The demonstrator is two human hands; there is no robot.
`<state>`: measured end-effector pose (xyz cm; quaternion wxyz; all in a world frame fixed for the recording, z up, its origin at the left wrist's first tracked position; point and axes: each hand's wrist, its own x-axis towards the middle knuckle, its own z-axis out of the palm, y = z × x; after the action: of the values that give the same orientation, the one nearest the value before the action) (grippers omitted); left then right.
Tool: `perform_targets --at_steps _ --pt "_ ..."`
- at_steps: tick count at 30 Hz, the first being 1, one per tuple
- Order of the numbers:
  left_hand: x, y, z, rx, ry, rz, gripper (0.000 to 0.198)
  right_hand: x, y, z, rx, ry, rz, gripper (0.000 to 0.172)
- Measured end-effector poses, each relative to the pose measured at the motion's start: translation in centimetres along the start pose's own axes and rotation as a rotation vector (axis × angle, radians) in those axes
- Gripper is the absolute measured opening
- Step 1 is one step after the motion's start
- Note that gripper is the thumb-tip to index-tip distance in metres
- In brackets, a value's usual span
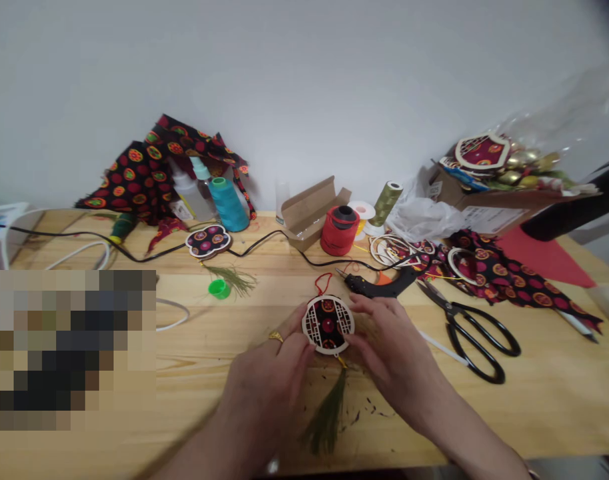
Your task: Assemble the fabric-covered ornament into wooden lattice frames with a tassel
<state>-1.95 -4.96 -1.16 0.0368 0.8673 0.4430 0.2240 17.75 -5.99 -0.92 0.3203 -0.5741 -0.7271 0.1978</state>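
Between my hands is a round pendant ornament (328, 325) with a pale lattice frame over dark patterned fabric. A red cord loop (324, 284) rises from its top, and a green tassel (328, 413) hangs from its bottom toward me. My left hand (277, 360), with a ring on one finger, grips the ornament's left edge. On the opposite edge, the fingers of my right hand (384, 347) are closed at its rim. Just beyond lies a black glue gun (379, 285). Black-handled scissors (469, 327) rest to the right of my right hand.
A four-lobed ornament (208, 241) with a tassel lies left of a black cable. Behind stand a turquoise thread cone (229, 205), a red cord spool (339, 230) and an open cardboard box (312, 212). Patterned fabric (509, 267) lies right; a green cap (219, 289) sits left.
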Motion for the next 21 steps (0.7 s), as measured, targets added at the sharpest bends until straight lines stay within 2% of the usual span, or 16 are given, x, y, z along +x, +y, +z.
perform_targets --at_steps 3,6,10,13,18,21 --pt "-0.3 0.3 -0.3 -0.041 0.080 0.023 0.025 -0.8 -0.1 -0.2 0.049 0.032 0.172 0.021" --pt "-0.9 1.0 -0.2 -0.098 0.080 0.044 0.025 -1.1 -0.1 -0.1 0.175 0.006 0.304 0.019" --pt "-1.5 1.6 0.2 -0.133 -0.017 0.126 0.024 -1.0 0.2 0.6 0.332 0.047 0.307 0.019" --pt "-2.0 1.4 0.6 -0.092 -0.042 0.128 0.025 -0.9 0.1 1.0 0.400 0.053 0.313 0.022" --pt "-3.4 0.0 1.3 0.039 -0.044 0.039 0.029 -0.9 -0.9 1.6 0.453 -0.002 0.296 0.029" --pt "-4.0 -0.9 1.0 0.034 -0.043 -0.005 0.028 -0.9 -1.7 2.1 0.421 -0.034 0.255 0.033"
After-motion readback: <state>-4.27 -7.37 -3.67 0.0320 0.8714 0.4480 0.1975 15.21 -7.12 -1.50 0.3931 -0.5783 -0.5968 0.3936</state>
